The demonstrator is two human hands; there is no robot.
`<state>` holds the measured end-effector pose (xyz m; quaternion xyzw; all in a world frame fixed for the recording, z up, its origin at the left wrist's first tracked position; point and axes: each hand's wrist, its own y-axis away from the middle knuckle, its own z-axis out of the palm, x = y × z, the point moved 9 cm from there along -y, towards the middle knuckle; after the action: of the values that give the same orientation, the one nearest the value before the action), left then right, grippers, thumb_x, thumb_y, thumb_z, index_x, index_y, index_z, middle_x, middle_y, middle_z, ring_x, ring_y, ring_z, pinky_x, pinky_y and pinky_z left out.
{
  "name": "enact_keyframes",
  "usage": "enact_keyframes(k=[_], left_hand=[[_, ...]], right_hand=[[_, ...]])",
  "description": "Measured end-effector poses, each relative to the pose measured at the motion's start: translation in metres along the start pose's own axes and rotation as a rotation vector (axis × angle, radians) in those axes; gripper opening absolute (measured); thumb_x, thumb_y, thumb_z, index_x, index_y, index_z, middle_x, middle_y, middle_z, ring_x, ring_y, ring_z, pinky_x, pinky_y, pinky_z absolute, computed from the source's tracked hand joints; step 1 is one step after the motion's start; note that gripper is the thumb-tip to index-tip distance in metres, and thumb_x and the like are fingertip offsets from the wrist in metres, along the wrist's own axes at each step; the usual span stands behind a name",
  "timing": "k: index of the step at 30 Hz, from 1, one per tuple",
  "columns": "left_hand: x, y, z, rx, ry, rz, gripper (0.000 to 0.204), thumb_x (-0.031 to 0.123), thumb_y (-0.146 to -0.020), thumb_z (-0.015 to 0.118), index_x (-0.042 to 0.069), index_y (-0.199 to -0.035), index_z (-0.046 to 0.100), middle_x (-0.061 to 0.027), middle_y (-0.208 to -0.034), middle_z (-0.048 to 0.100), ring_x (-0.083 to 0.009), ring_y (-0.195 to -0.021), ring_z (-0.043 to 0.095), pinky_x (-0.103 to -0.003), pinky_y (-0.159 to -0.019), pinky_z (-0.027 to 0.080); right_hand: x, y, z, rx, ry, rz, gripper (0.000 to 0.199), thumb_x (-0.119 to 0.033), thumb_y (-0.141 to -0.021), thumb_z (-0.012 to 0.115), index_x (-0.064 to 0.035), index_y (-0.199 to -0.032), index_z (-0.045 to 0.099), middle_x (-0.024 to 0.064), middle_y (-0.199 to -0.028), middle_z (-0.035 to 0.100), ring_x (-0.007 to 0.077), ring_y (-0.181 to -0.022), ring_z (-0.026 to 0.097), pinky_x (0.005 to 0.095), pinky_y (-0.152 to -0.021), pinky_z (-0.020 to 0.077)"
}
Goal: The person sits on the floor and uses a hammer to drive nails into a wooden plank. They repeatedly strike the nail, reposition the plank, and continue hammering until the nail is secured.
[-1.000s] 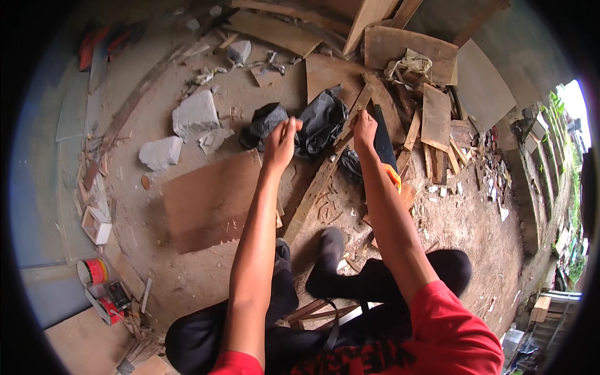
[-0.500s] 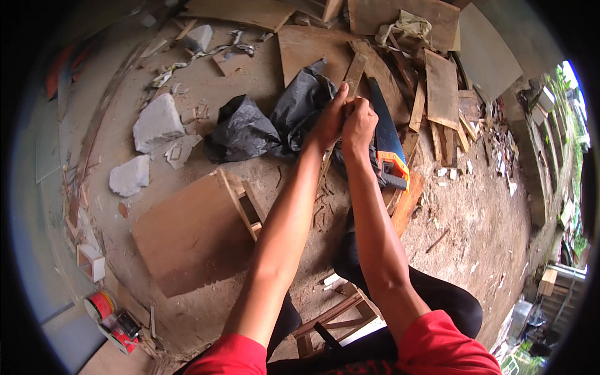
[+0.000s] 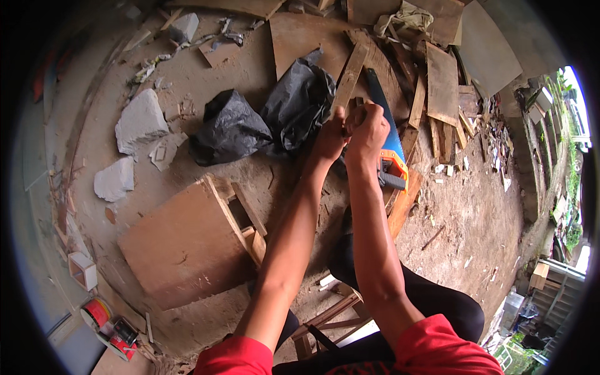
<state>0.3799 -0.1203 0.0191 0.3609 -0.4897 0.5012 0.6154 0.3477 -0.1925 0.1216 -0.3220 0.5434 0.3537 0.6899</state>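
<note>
My left hand point(image 3: 330, 140) and my right hand point(image 3: 367, 134) are close together in front of me, fingers curled. Something small and dark shows between them, too hidden to name. Just beyond my fingers is a narrow wooden strip point(image 3: 351, 75); whether either hand touches it I cannot tell. A handsaw point(image 3: 389, 119) with a blue blade and an orange and black handle lies right beside my right hand, its handle toward me. Crumpled black plastic sheeting point(image 3: 299, 100) lies to the left of my left hand.
A plywood box-like panel point(image 3: 187, 244) lies at the left, near broken white blocks point(image 3: 140, 125). Scrap boards point(image 3: 442, 84) are piled at the far right. Red and black cans point(image 3: 97, 312) stand at the lower left. A wooden frame point(image 3: 331, 319) is by my legs.
Both hands have come slightly toward me, uncovering more of the wooden strip. My right wrist has turned a little. The view has shifted slightly; the saw stays beside my right hand.
</note>
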Motion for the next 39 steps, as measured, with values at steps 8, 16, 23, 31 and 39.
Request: enact_keyframes(k=[8,16,23,31,39], left_hand=[[-0.013,0.01,0.013,-0.001,-0.104,0.123,0.052,0.035,-0.101,0.037,0.004,-0.063,0.052,-0.0097,-0.052,0.053,-0.0231,-0.048,0.055,-0.038,-0.051,0.04],[0.014,-0.002,-0.002,0.121,-0.306,0.219,0.024,0.027,-0.094,0.053,0.006,-0.086,0.061,-0.0125,-0.063,0.06,-0.0272,-0.052,0.057,-0.036,-0.05,0.04],[-0.03,-0.026,0.002,-0.029,0.045,-0.024,0.036,0.039,-0.096,0.05,0.008,-0.081,0.06,0.0006,-0.053,0.045,-0.0121,-0.043,0.037,-0.031,-0.044,0.027],[-0.001,0.126,-0.053,0.201,-0.662,0.318,0.03,0.031,-0.1,0.045,0.002,-0.095,0.053,-0.0059,-0.073,0.05,-0.0233,-0.065,0.053,-0.04,-0.07,0.043],[0.043,0.083,0.036,0.164,-0.175,0.017,0.058,0.04,-0.102,0.033,0.002,-0.061,0.051,-0.012,-0.055,0.052,-0.0177,-0.054,0.049,-0.041,-0.055,0.038]], right_hand=[[-0.009,0.018,-0.006,-0.006,-0.089,-0.033,0.039,-0.019,-0.098,0.043,-0.0107,-0.061,0.038,-0.0041,-0.054,0.035,0.006,-0.048,0.03,0.0252,-0.046,0.0244],[0.013,-0.01,0.015,-0.226,0.014,0.023,0.037,-0.022,-0.096,0.045,-0.0054,-0.063,0.05,0.0019,-0.056,0.047,0.0102,-0.048,0.041,0.0259,-0.046,0.031],[0.008,-0.053,0.039,-0.486,-0.026,0.483,0.044,-0.029,-0.095,0.048,-0.0035,-0.059,0.055,0.0086,-0.053,0.053,0.0172,-0.047,0.048,0.0316,-0.054,0.0412],[-0.028,0.126,0.014,-0.318,0.002,-0.146,0.053,-0.018,-0.1,0.043,-0.0062,-0.049,0.04,0.0032,-0.046,0.044,0.0114,-0.042,0.037,0.0281,-0.045,0.0289],[-0.048,0.06,-0.053,-0.132,-0.283,0.077,0.048,-0.021,-0.1,0.042,-0.0121,-0.053,0.032,0.0008,-0.045,0.031,0.0132,-0.039,0.029,0.0294,-0.043,0.0249]])
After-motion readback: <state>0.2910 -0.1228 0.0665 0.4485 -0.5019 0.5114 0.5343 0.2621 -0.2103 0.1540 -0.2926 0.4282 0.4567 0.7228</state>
